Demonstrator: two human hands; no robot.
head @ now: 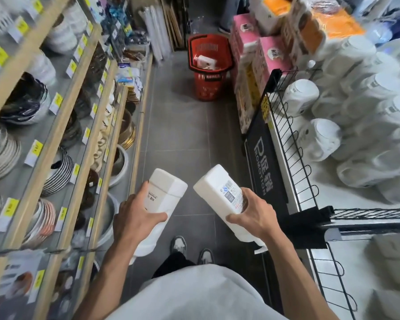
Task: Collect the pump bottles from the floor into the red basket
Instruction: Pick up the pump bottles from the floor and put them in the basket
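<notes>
At the bottom of the view a grey shirt (194, 294) is seen, and below it two grey-and-white shoes (178, 244) are planted on the grey tiled floor (183, 135). Two bare forearms are stretched forward from the shirt.

The left hand (134, 211) is wrapped round the left pump bottle (164, 195), with the thumb laid across its front and the fingers curled behind. The right hand (252, 213) is clamped in the same way on the right pump bottle (219, 192), whose printed label is turned upward. Both white bottles are held above the floor, tilted, with their flat bases pointed away from the person and their pump ends turned back toward the body. The two bottles are kept apart, their bases leaning toward each other with a gap between them.

To the left, wooden-edged shelves (56, 125) are filled with stacked plates and bowls and hung with yellow price tags. To the right, a black sign (263, 162) is fixed to the end of a black wire rack (284, 125), which is loaded with white packs.

Farther along the aisle, well apart from the hands, the red basket (208, 88) is stood on the floor just beside a stack of pink boxes (247, 42). A third white bottle (206, 61) is seen lying inside it.
</notes>
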